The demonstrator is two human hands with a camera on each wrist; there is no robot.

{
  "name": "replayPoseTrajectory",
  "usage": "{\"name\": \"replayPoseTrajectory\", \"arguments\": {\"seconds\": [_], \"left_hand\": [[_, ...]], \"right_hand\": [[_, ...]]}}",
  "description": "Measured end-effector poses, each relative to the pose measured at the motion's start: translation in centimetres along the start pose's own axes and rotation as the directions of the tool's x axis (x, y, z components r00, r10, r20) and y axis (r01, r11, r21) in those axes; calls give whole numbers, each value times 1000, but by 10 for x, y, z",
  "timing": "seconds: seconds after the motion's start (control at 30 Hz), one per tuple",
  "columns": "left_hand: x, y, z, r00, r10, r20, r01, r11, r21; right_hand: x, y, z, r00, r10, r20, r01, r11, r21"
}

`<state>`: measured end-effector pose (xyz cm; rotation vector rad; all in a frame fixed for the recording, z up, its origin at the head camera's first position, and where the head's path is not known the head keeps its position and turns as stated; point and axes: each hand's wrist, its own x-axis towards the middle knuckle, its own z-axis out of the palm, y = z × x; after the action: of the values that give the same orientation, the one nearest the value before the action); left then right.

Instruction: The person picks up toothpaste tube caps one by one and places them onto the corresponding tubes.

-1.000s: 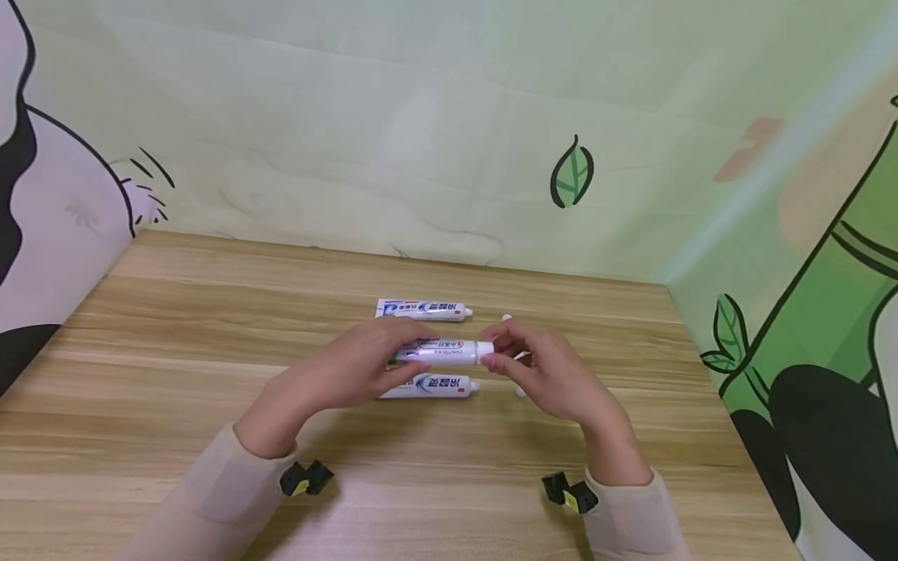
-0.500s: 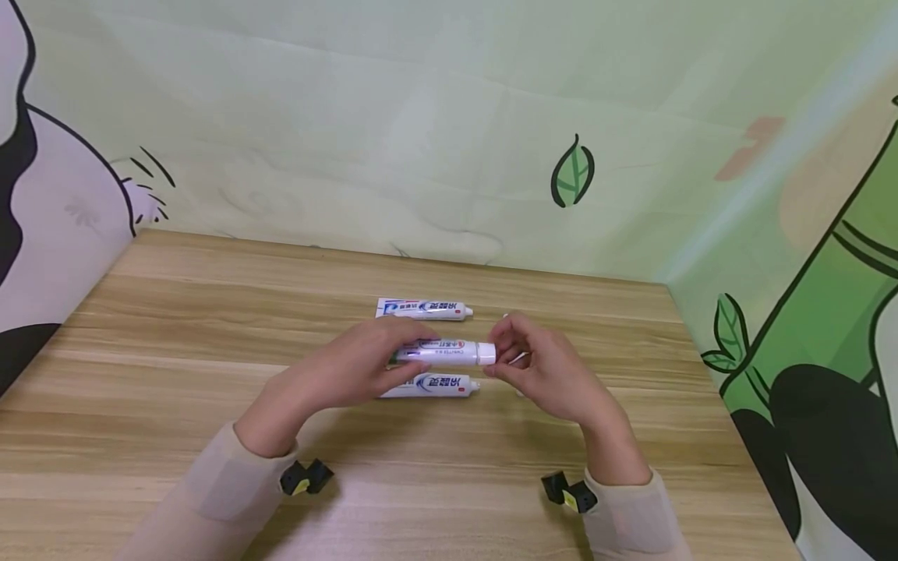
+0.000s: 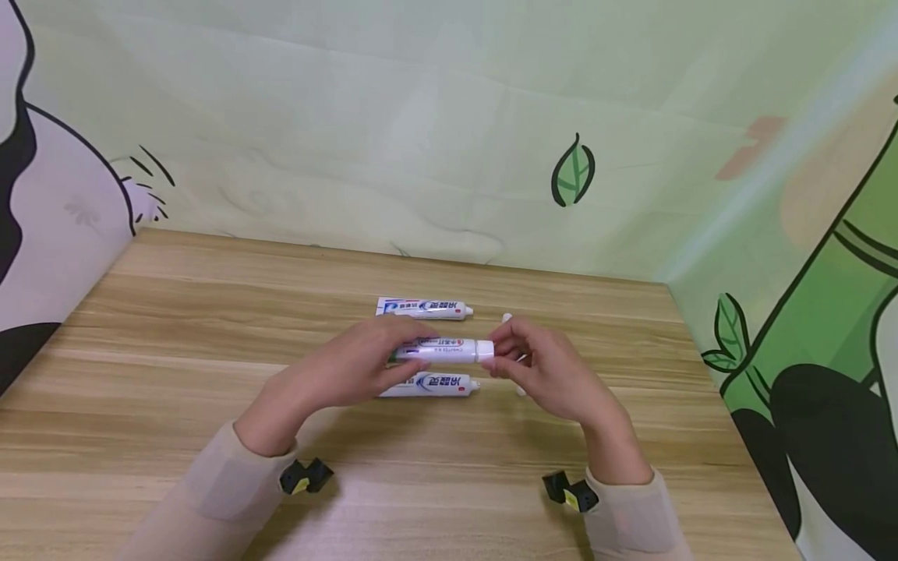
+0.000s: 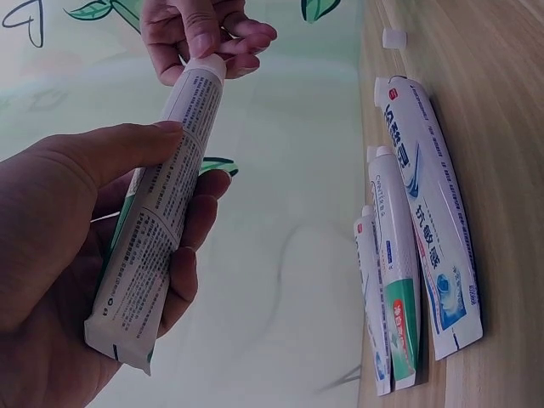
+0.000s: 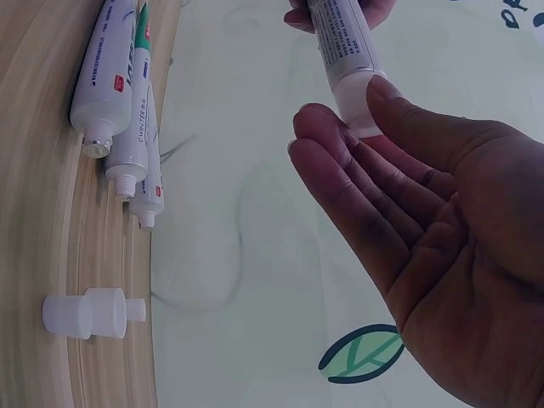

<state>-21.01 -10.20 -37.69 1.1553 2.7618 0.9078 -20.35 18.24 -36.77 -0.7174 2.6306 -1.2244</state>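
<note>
My left hand grips a white toothpaste tube with small print, thumb on one side and fingers round the other. The tube is held level above the table, its white cap pointing right. My right hand pinches this cap between thumb and fingertips. Below lie three uncapped tubes side by side: a large white and blue tube, a white and green tube and a smaller white and blue tube. In the head view the held tube and left hand hide the white and green one.
Three loose white caps, among them a near cap and a middle cap, stand on the wooden table right of the tubes, partly hidden by my right hand in the head view. A printed cloth wall rises behind the table.
My right fingers slipped back off the cap half a second ago and are on it again now. The left hand and the tubes on the table stay in place.
</note>
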Motion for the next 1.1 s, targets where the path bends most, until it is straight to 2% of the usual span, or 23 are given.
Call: {"name": "replayPoseTrajectory", "arguments": {"seconds": [0.57, 0.87, 1.1], "left_hand": [[0, 0, -1, 1000, 1, 0, -1, 1000, 18], [0, 0, 1, 1000, 10, -3, -10, 1000, 27], [0, 0, 0, 1000, -8, 2, 8, 1000, 1]], "right_hand": [[-1, 0, -3, 999, 4, 54, -3, 1000, -12], [1, 2, -2, 998, -55, 18, 55, 998, 22], [1, -1, -1, 999, -44, -4, 44, 999, 14]]}}
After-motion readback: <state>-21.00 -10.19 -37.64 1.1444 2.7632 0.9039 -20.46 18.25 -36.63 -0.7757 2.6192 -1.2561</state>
